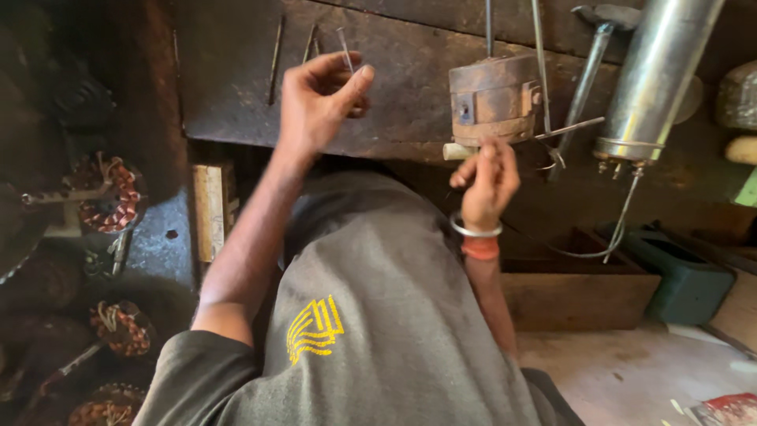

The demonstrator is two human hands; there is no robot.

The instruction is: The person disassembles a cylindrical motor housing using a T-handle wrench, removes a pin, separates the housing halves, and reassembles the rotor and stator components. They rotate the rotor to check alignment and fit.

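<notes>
A thin metal rod (344, 47) sits pinched in my left fingers (359, 79); my right fingers (482, 162) close on the white handle (456, 151) under the rusty block (494, 99).

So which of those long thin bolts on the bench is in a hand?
The bolt pinched in the left hand; the others lie loose on the dark bench.

The surface (236, 87) is dark, rough and stained, like old worn metal or wood. The thin nail (344, 47) in the left hand (319, 99) is grey metal. The round motor block (493, 99) looks like rusty brown metal, dull and scratched. The big tube (658, 79) beside it is shiny, smooth silver metal. The bangle (475, 230) is bright metal. The shirt (371, 315) is soft grey cloth. The wire coils (110, 197) look like glossy copper. The box (579, 296) is plain matt wood.
</notes>
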